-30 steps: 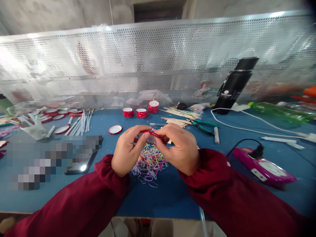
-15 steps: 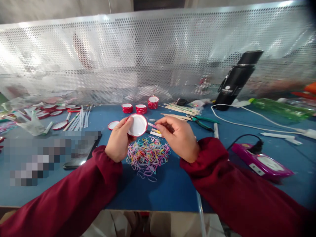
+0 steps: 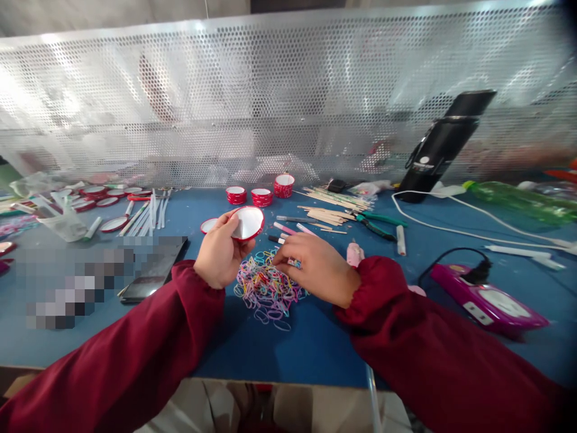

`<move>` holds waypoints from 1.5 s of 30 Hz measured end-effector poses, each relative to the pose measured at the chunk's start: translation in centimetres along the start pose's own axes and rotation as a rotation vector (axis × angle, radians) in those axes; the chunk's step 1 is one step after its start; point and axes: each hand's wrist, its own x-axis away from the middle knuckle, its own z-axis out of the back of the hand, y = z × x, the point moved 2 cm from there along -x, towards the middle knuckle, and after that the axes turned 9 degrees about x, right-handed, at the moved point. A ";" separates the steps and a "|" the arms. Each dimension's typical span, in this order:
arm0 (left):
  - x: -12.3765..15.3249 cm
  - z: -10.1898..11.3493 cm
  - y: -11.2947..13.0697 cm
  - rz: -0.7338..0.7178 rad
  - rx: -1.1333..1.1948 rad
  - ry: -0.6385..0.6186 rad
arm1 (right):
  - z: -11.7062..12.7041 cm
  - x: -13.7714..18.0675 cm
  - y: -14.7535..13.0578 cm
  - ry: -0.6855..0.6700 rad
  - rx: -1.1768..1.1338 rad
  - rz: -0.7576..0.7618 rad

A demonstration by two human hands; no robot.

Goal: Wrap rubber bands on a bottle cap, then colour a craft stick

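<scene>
Nearest is the bare front of the blue table [image 3: 306,355], with a loose, tangled heap of small multicoloured elastic bands [image 3: 265,291] on it. The right-hand grip [image 3: 293,261] is low over the heap's far right side, thumb and fingers bent towards each other; whether it has hold of a band I cannot tell. To the right lies a glossy magenta power socket unit [image 3: 491,300] with a black plug in it.

Just beyond the heap's left side, the left-hand grip [image 3: 223,249] is closed, thumb on top, around the edge of a shallow round white disc with a red rim [image 3: 250,224], held tilted above the table. Past it are slim pink-and-white pen-like sticks [image 3: 285,228], then green-handled pliers [image 3: 378,228] and pale wooden sticks [image 3: 327,215]. Farther back stand three short stacks of red-rimmed white rounds [image 3: 262,198] and a tilted-looking black cylindrical flask [image 3: 444,147], in front of a perforated metal screen [image 3: 279,90].
</scene>
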 end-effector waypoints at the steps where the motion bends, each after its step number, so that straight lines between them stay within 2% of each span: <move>1: 0.0 -0.1 0.0 0.008 0.003 -0.011 | -0.1 0.0 0.0 -0.006 0.008 0.001; 12: 0.2 -0.1 -0.3 -0.067 -0.041 -0.181 | -0.6 0.0 -0.6 -0.115 0.075 -0.063; 18: 0.4 0.0 -0.5 -0.239 -0.195 -0.290 | -0.4 0.0 -0.3 -0.041 0.070 -0.110; 34: 0.3 0.2 -0.3 -0.289 -0.276 -0.254 | 0.6 0.1 1.0 0.061 0.129 -0.167; 45: 0.2 0.2 -0.3 -0.315 -0.350 -0.246 | 0.5 0.2 0.3 -0.113 0.052 0.018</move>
